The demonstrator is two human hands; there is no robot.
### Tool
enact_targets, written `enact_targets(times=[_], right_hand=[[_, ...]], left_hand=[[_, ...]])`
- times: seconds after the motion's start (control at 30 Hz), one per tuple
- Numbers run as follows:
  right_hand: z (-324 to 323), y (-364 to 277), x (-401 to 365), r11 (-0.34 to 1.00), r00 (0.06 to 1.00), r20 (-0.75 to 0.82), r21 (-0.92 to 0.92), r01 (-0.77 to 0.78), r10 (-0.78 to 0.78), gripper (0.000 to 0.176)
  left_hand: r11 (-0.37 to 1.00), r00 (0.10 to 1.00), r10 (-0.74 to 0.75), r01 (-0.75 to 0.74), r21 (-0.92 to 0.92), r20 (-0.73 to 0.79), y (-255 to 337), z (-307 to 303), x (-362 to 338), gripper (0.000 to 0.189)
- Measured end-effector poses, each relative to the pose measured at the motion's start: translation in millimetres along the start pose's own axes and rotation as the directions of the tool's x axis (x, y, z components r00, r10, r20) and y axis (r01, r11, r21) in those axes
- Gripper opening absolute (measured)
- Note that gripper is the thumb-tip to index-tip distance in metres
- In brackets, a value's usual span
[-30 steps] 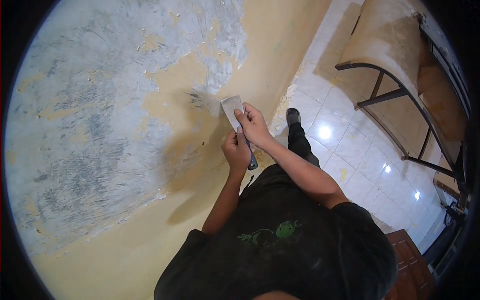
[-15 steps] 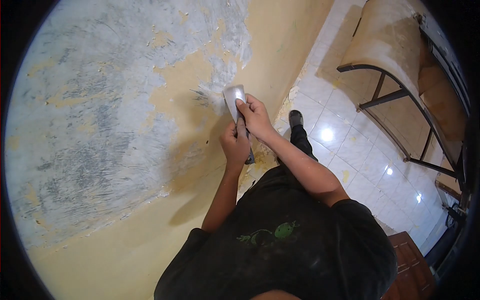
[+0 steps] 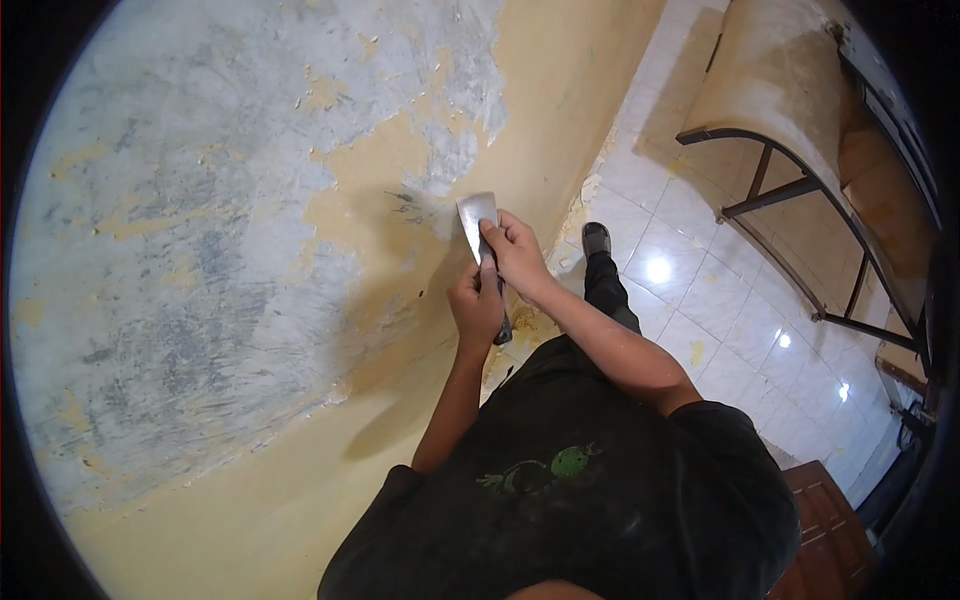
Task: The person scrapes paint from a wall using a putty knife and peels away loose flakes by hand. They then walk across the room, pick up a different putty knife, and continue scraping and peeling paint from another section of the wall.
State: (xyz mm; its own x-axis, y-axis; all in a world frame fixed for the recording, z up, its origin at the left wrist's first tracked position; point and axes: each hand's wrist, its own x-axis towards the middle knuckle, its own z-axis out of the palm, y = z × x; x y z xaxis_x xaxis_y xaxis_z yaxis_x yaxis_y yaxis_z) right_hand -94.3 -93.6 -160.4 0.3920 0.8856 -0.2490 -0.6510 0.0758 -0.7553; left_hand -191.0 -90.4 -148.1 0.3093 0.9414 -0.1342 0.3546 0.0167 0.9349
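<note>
A paint scraper (image 3: pixel 471 222) with a broad metal blade and a dark handle is held in front of the wall, its blade toward the top of the view. My left hand (image 3: pixel 478 310) is closed round the handle, whose dark end sticks out below the fingers. Higher up, my right hand (image 3: pixel 518 258) grips the blade near its base, thumb flat on the metal face. Behind them the wall (image 3: pixel 220 260) shows grey-white bare patches, scratch marks and remnants of yellow paint.
Paint flakes lie along the foot of the wall and on the white tiled floor (image 3: pixel 668 290). To the right stands a curved panel on a dark metal frame (image 3: pixel 770 200). A brown wooden piece (image 3: pixel 825 540) sits at the lower right, and my shoe (image 3: pixel 596 240) is on the tiles.
Both hands and the scraper have shifted slightly down and right in view. The blade has turned a little, showing a narrower, brighter face. Both hands keep their hold.
</note>
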Motion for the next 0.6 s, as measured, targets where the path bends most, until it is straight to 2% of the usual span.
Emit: enact_targets(times=[0.07,0.13,0.2,0.23,0.27,0.33,0.47,0.53,0.57,0.6], right_hand=[[-4.3,2.2,-7.2,0.999,0.998,-0.049,-0.009,-0.032,0.032,0.02],[-9.2,4.6,-13.8,0.985,0.984,-0.041,-0.005,-0.173,0.172,0.023],[-11.5,6.4,-8.6,0.992,0.991,-0.051,0.017,-0.125,0.125,0.023],[-13.8,6.4,-7.0,0.997,0.995,-0.057,0.029,-0.075,0.077,0.024],[-15.8,1.1,-6.2,0.997,0.995,-0.059,0.031,-0.076,0.077,0.024],[-20.5,-14.2,-1.6,0.996,0.995,-0.043,-0.019,-0.089,0.088,0.023],[-42.0,-21.9,16.2,0.999,0.999,-0.048,-0.037,-0.007,0.006,0.023],[-45.3,-32.5,18.8,0.998,0.997,-0.051,0.023,-0.059,0.061,0.024],[-46.4,-32.1,18.7,0.998,0.997,-0.056,0.027,-0.057,0.058,0.024],[-47.0,-30.3,17.9,0.997,0.997,0.006,-0.026,-0.077,0.078,0.025]], left_hand=[[0.999,0.998,-0.043,0.042,0.009,0.052,-0.8,-1.1,-7.6,0.029],[0.995,0.991,-0.094,0.092,0.026,0.097,-4.2,2.5,-7.8,0.028],[0.981,0.984,0.158,-0.166,0.104,0.081,-7.0,7.2,-8.0,0.027],[0.993,0.991,0.095,-0.101,0.065,0.096,-8.1,7.9,-5.0,0.026],[0.993,0.991,0.093,-0.1,0.067,0.098,-4.5,6.5,-4.9,0.026],[0.995,0.975,-0.09,0.079,0.06,0.201,6.2,2.0,1.3,0.026],[0.988,0.959,-0.122,0.092,0.127,0.255,28.9,-12.2,5.8,0.026],[0.972,0.932,-0.219,0.182,0.149,0.29,34.9,-18.7,10.9,0.026],[0.974,0.926,-0.217,0.185,0.132,0.309,35.8,-20.6,13.1,0.026],[0.973,0.924,-0.219,0.185,0.136,0.312,34.7,-19.5,15.0,0.026]])
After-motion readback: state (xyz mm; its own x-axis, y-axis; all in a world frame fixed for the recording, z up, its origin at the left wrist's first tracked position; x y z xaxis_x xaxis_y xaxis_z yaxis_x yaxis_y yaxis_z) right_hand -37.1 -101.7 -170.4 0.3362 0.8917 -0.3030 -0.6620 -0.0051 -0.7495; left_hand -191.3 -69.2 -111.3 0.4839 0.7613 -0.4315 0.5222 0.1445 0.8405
